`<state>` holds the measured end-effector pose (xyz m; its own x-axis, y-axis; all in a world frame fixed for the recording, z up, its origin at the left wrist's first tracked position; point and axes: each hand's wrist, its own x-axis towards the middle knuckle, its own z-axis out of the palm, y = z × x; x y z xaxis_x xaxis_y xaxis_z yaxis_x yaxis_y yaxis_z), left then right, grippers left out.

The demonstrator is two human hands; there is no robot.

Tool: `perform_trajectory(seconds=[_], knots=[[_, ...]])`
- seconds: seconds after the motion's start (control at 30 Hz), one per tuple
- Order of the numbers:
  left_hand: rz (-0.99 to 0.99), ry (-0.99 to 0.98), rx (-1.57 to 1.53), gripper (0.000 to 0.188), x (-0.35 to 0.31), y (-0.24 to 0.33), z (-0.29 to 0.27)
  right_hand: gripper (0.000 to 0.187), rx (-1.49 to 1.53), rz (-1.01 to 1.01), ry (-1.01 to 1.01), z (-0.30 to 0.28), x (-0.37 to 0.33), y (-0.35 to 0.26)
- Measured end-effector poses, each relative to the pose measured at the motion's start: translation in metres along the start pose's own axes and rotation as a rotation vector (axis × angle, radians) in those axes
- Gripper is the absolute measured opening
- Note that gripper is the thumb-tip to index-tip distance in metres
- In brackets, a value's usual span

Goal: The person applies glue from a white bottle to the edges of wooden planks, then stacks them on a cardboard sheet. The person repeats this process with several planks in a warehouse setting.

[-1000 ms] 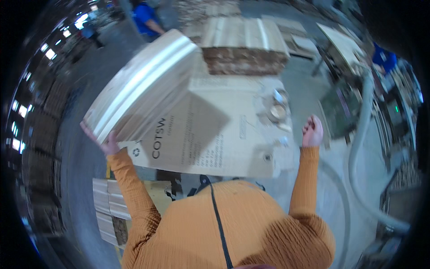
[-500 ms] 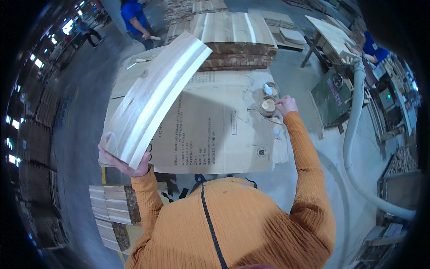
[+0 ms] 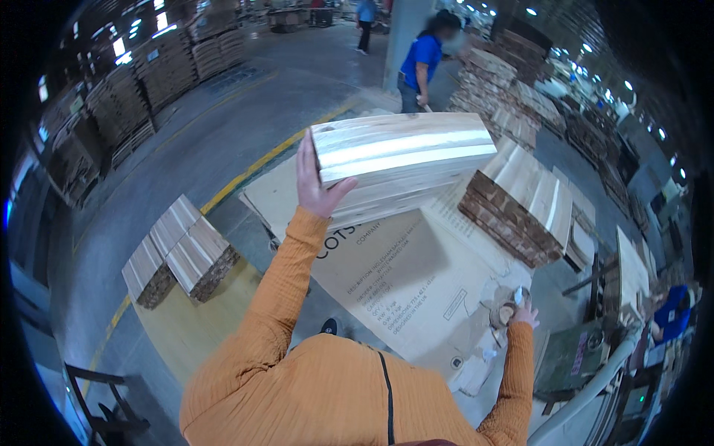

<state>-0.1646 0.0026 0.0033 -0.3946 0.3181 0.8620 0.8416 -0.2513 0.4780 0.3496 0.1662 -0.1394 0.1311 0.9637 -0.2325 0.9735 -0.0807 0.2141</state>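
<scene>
My left hand [image 3: 318, 178] grips the near-left end of a pale wooden board [image 3: 401, 141], thumb on the front and fingers behind that end. The board is raised above the cardboard-covered work table [image 3: 372, 286] and has a bright streak along its grain. Another stretch of grained wood shows below it; I cannot tell if it is a separate piece. At the table's right side, my right hand [image 3: 525, 316] is closed at a small round tub [image 3: 500, 315] of tan paste. What its fingers hold is too small to make out. A second container [image 3: 518, 296] sits against the fingers.
A stack of boards [image 3: 513, 201] stands on the table's far right. To the left, more stacked boards [image 3: 178, 249] rest on a yellowish sheet [image 3: 182, 327]. A person in blue [image 3: 422, 63] is beyond the table, another [image 3: 673, 316] at far right. A hose [image 3: 591, 386] runs at lower right.
My view has swung left. The board in my left hand has tipped from steeply slanted to nearly level, lying farther out across the table. My right hand stays by the tubs.
</scene>
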Motion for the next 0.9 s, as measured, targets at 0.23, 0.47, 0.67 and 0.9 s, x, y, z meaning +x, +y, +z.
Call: perform_trajectory(seconds=[0.23,0.47,0.67,0.9], knots=[[-0.068,0.079,-0.118,0.105,0.015,-0.022,0.005,0.034,0.078,-0.239,0.217,-0.02,0.006,-0.013],[-0.012,0.098,-0.018,0.103,0.008,-0.013,0.001,0.01,1.001,-1.318,0.474,-0.193,-0.036,-0.159],[0.029,0.113,0.003,0.107,0.005,-0.003,-0.002,0.015,0.967,-1.726,0.288,-0.308,-0.138,-0.299],[-0.01,0.127,0.06,0.109,0.0,-0.003,-0.003,0.014,0.858,-1.764,0.255,-0.323,-0.164,-0.377]])
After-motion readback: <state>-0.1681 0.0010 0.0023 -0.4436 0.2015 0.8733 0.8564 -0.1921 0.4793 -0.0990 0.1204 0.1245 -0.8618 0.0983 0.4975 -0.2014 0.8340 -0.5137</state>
